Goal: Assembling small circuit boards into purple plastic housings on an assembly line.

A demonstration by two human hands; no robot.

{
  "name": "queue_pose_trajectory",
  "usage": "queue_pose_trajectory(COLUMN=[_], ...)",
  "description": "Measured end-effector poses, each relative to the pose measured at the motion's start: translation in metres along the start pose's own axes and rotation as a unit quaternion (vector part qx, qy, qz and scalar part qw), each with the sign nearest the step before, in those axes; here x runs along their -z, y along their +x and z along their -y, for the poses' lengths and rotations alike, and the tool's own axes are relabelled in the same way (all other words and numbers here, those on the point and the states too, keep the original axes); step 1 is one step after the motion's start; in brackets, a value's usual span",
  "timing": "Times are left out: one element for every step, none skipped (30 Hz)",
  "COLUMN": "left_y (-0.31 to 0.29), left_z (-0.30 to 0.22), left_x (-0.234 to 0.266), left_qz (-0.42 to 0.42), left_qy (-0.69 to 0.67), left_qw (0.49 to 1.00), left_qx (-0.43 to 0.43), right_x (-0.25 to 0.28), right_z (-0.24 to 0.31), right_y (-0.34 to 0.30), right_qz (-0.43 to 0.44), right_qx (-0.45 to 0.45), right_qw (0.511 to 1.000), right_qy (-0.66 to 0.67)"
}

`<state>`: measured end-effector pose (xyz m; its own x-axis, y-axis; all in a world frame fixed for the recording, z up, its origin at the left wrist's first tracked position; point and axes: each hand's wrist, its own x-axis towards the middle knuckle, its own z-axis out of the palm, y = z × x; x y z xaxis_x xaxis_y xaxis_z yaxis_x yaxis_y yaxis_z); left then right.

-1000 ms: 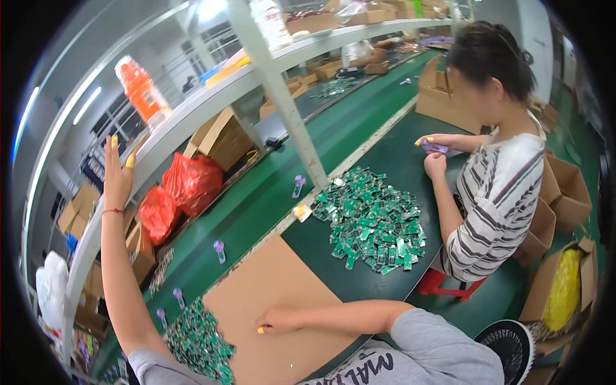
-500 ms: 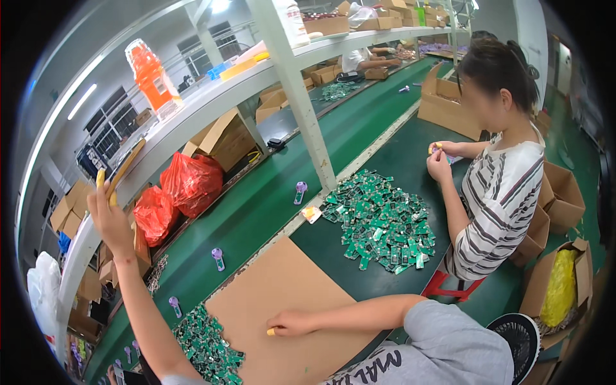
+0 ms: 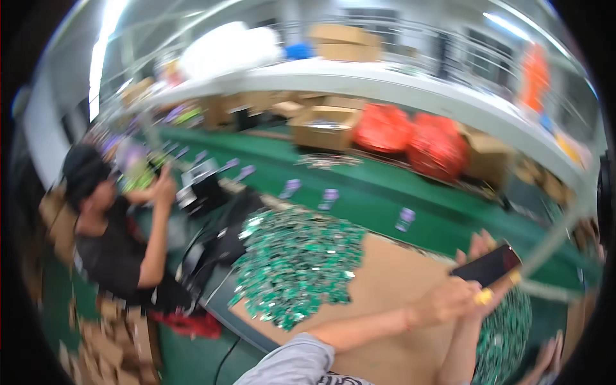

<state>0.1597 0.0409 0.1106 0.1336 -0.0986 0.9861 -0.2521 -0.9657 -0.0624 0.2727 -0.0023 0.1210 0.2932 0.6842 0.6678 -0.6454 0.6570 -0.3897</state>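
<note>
Both hands raised together gripping a dark phone above the cardboard-topped desk — green circuit boards lie heaped, seemingly unsorted.

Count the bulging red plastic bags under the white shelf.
2: one bulging red plastic bag beside the brown cardboard box, the other red bag touching its right side. More may be hidden.
</note>
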Motion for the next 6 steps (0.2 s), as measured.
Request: queue_pose_trajectory(left_y=[-0.002, -0.008, -0.009, -0.006, -0.003, -0.006], left_z=[0.001, 0.003, 0.005, 0.006, 0.011, 0.018], left_x=[-0.008, -0.011, -0.011, -0.01, -0.008, -0.006], left_qz=[0.018, 0.036, 0.055, 0.076, 0.077, 0.084], left_qy=[0.009, 0.01, -0.004, -0.024, -0.043, -0.052], left_qw=[1.0, 0.999, 0.998, 0.996, 0.995, 0.993], left_qx=[0.014, 0.021, 0.027, 0.036, 0.046, 0.063], right_x=[-0.009, -0.016, -0.019, -0.004, 0.011, 0.001], right_z=[0.003, -0.004, -0.007, -0.007, -0.006, -0.007], right_y=[-0.001, 0.0, 0.005, 0.004, 0.006, 0.012], right_qz=[-0.16, -0.209, -0.26, -0.249, -0.239, -0.274], right_qx=[0.013, 0.036, 0.047, 0.04, 0.036, 0.012], right_qw=[0.983, 0.975, 0.962, 0.967, 0.97, 0.961], right_qy=[0.085, 0.065, 0.065, 0.035, 0.004, -0.019])
